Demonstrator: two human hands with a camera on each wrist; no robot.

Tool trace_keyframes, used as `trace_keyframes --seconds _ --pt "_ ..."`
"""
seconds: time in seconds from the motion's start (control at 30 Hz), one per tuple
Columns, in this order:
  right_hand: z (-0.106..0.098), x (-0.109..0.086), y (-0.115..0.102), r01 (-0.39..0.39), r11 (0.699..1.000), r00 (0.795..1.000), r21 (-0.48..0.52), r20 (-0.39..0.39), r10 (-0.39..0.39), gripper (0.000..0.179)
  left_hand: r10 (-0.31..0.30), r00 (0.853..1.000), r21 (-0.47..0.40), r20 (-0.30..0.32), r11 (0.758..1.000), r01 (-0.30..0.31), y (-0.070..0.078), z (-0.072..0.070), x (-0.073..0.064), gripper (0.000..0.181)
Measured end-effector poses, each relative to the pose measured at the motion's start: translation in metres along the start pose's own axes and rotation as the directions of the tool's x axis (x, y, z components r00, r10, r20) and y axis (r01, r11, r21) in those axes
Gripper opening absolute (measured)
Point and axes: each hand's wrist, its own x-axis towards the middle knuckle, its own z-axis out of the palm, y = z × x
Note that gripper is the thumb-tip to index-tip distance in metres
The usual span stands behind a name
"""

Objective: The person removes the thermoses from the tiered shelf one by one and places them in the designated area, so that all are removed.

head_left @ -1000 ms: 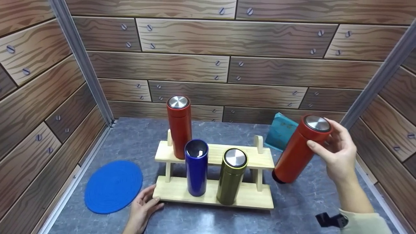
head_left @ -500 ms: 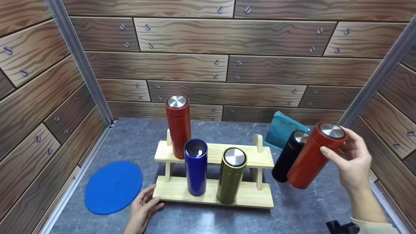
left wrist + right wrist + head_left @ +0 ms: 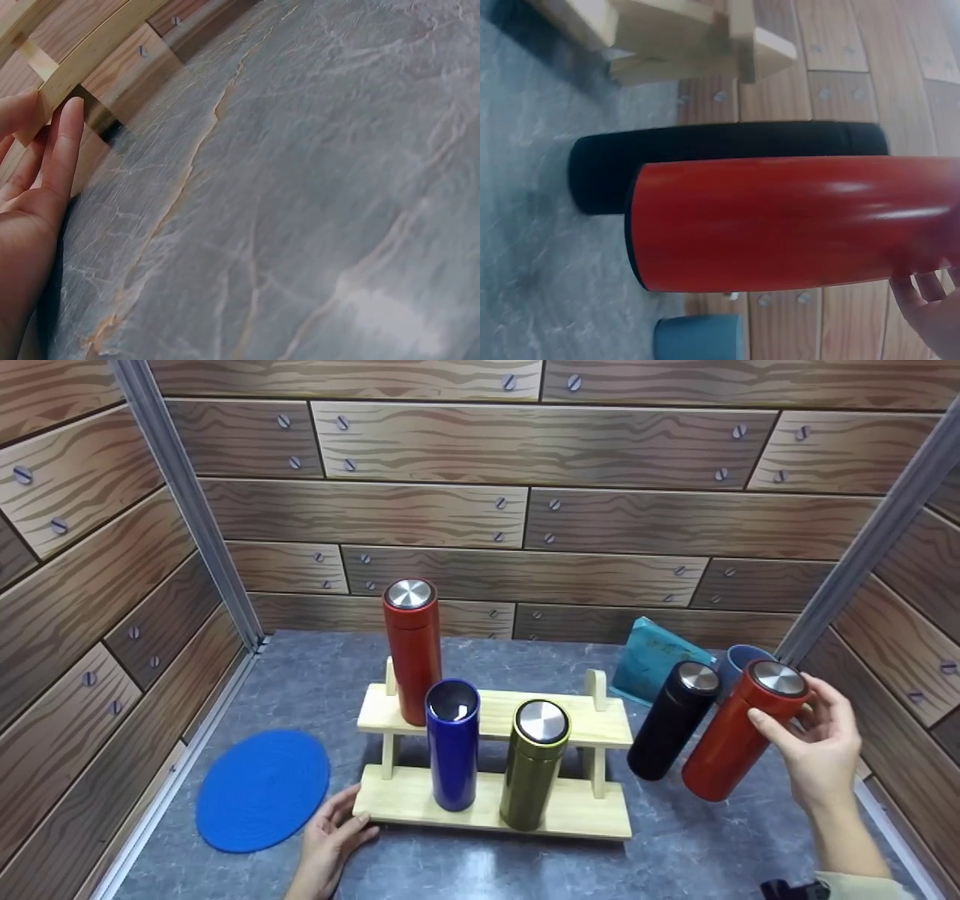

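Observation:
In the head view my right hand grips a red thermos near its steel-topped lid, thumb on the near side. The right wrist view shows the same red thermos overlapping a black thermos behind it. My left hand holds the left end of a two-tier wooden rack, thumb above and fingers below the board's edge. On the rack's upper tier stands another red thermos. A blue tumbler with a dark top and an olive-green thermos stand on the lower tier.
A round blue mat lies left of the rack. Behind the black thermos are a teal packet and a blue cup, partly hidden. Wood-patterned walls with metal corner posts enclose the grey marbled table.
My right hand has moved right and slightly down with the red thermos, uncovering the black thermos and then the blue cup. The left hand and rack have stayed put.

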Motion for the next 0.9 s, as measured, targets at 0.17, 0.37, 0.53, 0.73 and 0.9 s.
trace_keyframes --seconds 0.17,0.37,0.53,0.73,0.9 --pt "-0.008 0.001 0.012 -0.041 0.992 0.997 -0.119 -0.075 0.033 0.071 0.005 1.0 0.0 -0.011 1.0 -0.005 0.0 0.0 0.0 0.061" --pt "-0.017 0.002 0.026 -0.079 0.98 0.989 -0.184 -0.14 0.053 0.07 0.006 1.0 -0.007 -0.008 1.0 -0.007 -0.001 0.001 0.0 0.061" --pt "-0.02 0.005 0.04 -0.105 0.964 0.981 -0.246 -0.183 0.06 0.069 0.009 1.0 -0.003 -0.007 1.0 -0.009 -0.002 0.001 0.001 0.061" --pt "-0.021 0.009 0.052 -0.137 0.936 0.973 -0.325 -0.219 0.067 0.069 0.008 1.0 -0.001 -0.012 1.0 -0.008 -0.002 0.001 0.001 0.061" --pt "-0.018 0.012 0.058 -0.149 0.922 0.968 -0.356 -0.243 0.063 0.068 0.008 1.0 -0.008 -0.005 1.0 -0.008 -0.002 0.0 0.001 0.061"
